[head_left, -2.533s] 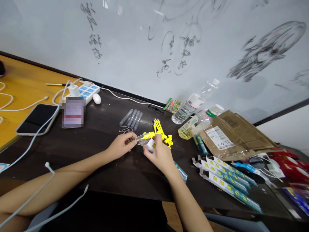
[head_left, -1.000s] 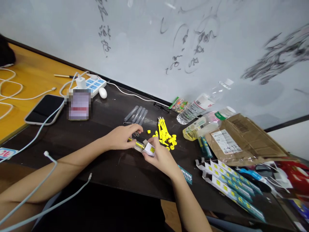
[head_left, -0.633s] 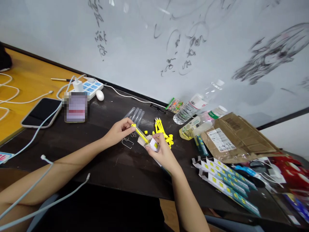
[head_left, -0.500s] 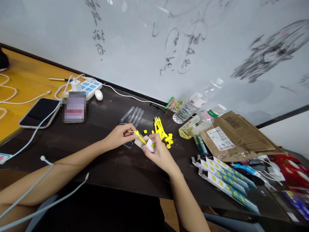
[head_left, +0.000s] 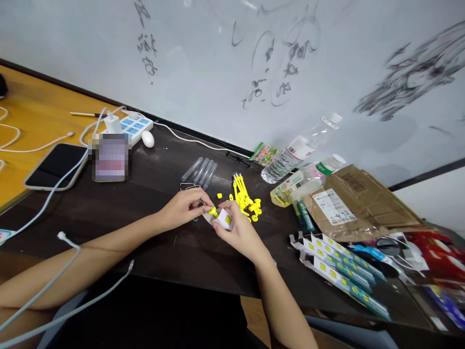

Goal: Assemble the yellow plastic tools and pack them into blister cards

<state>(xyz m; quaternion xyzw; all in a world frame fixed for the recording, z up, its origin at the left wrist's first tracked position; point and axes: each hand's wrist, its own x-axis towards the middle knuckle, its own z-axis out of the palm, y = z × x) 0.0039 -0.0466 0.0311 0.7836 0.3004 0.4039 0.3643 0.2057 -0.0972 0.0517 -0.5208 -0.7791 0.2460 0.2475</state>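
Pinched in the fingers of my left hand [head_left: 189, 207] is the yellow cap end of a slim tube [head_left: 213, 212]. The tube's lower part is inside the open end of a narrow cardboard box [head_left: 227, 219], so its length is hidden. My right hand [head_left: 242, 232] is wrapped around that box, whose white flaps and yellow square face up. Just beyond my hands lie loose yellow caps and rods [head_left: 242, 191] in a pile. Several clear plastic tubes [head_left: 203, 172] rest behind my left hand.
Several open narrow boxes [head_left: 348, 276] lie at the right, beside a brown cardboard parcel [head_left: 337, 206] and two bottles [head_left: 290, 157]. A phone [head_left: 58, 167], a power strip [head_left: 136, 127] and white cables are at the left. A whiteboard [head_left: 203, 72] rises behind the table.
The tube has slid deeper into the box; less of its yellow length shows now. My left hand has moved slightly right and down, closer to the box. My right hand stays nearly in place.
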